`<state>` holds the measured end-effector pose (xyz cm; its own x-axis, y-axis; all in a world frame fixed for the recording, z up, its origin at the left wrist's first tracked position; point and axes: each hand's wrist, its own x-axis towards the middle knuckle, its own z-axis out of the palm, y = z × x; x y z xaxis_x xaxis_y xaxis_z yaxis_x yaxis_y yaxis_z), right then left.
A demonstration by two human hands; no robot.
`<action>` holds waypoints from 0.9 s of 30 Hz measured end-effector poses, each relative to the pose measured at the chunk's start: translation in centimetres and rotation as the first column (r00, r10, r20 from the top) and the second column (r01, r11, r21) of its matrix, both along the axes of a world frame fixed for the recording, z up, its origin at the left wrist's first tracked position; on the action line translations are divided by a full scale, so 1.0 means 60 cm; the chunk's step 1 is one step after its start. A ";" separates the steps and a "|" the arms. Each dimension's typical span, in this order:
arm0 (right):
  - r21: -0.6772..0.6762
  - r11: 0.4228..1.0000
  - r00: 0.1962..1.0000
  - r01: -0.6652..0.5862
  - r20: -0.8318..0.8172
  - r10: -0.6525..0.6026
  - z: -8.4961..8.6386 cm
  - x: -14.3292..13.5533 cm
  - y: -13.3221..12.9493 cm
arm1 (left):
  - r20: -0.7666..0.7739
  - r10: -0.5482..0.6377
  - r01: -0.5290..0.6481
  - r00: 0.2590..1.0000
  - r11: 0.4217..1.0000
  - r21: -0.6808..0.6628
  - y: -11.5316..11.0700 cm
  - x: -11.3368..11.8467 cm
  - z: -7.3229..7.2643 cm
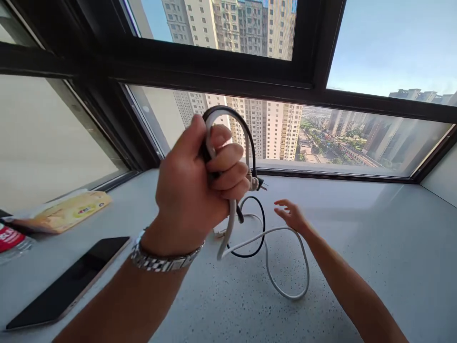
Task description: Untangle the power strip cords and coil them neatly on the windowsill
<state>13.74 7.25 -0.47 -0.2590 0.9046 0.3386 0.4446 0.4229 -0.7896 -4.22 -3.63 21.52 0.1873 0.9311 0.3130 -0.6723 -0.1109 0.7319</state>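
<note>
My left hand (pixel 203 176), raised at the centre with a metal watch on its wrist, is wrapped round a black cable (pixel 253 143) and a white cable (pixel 230 228). The two cables arch over the fist, and plugs (pixel 256 183) hang just right of the fingers, one with bare metal prongs. Lower parts of both cables lie in loops on the speckled white sill. My right hand (pixel 291 215) is right of the loops with its fingers apart, holding nothing; its wrist is beside the white loop. A white block, partly hidden by the left hand, sits near the cables.
A black tablet-like device (pixel 71 281) lies on the sill (pixel 357 247) at the left. Behind it are a yellow soft packet (pixel 76 209) and a bottle with a red label (pixel 10 238). Dark-framed windows border the sill at the back and left; a wall stands at right.
</note>
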 end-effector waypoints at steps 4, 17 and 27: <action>0.233 0.927 0.924 -0.295 0.315 0.215 -0.012 -0.138 0.010 | -0.044 0.133 -0.130 0.990 0.990 0.051 -0.014 -0.042 0.032; 0.151 0.944 0.747 -0.292 0.653 0.126 -0.072 -0.173 0.031 | 0.040 0.196 -0.195 0.980 0.980 -0.038 -0.008 -0.105 -0.001; 0.137 0.912 0.556 0.387 0.754 -0.349 -0.083 0.221 -0.014 | 0.181 0.186 -0.152 0.966 0.970 -0.189 0.045 -0.110 -0.105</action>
<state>26.99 6.41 -5.43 -0.0434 0.9883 0.1462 0.9916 0.0604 -0.1140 -10.80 -0.91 15.20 -0.0264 0.9868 0.1600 -0.7866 -0.1193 0.6059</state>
